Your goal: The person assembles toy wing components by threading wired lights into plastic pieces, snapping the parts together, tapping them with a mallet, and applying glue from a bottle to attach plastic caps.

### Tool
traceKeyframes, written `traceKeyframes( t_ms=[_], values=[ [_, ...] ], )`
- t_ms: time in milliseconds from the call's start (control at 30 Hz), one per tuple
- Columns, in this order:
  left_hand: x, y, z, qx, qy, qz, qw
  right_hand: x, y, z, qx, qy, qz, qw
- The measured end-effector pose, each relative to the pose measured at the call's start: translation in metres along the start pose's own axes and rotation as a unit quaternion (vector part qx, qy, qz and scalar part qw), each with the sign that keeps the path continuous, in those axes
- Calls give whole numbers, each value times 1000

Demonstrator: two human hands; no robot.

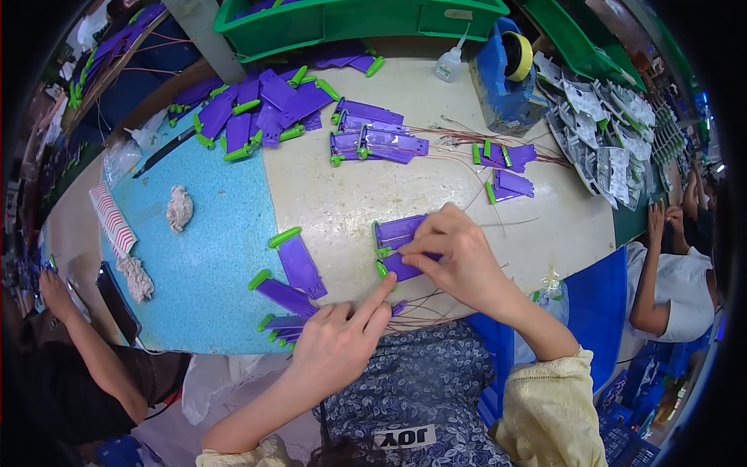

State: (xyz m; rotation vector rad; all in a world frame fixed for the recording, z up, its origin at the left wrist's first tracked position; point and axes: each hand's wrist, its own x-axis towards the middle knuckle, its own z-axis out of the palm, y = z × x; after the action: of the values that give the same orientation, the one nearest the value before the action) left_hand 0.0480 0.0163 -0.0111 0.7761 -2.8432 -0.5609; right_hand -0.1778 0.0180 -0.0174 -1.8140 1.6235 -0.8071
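Note:
Two purple plastic panels with green ends (401, 229) lie side by side on the table in front of me. My right hand (459, 253) is over them, thumb and forefinger pinched together near a small green piece (384, 252). What the pinch holds is too small or hidden to tell. My left hand (340, 338) reaches in from below, its forefinger stretched out onto the green end (382, 269) of the nearer panel. Its other fingers curl loosely, beside several purple panels (289, 299) with green ends. Thin brown wires (440, 305) run out rightward below my right hand.
Purple panels (292, 97) are heaped at the back left; wired ones (393, 145) lie mid-table. Behind stand a green bin (334, 25), a small dropper bottle (449, 64) and a tape dispenser (506, 101). Grey parts (607, 132) pile up right. Other people sit on both sides.

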Motion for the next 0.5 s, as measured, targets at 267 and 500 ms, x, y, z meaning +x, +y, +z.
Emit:
traceKeyframes(
  t_ms=[267, 500],
  values=[
    [2, -11, -8, -112, 46, -41, 992, -19, -14, 10, -94, -45, -41, 994],
    [25, -5, -16, -266, 90, -129, 951, -23, -16, 7, 327, -34, 138, 934]
  ],
)
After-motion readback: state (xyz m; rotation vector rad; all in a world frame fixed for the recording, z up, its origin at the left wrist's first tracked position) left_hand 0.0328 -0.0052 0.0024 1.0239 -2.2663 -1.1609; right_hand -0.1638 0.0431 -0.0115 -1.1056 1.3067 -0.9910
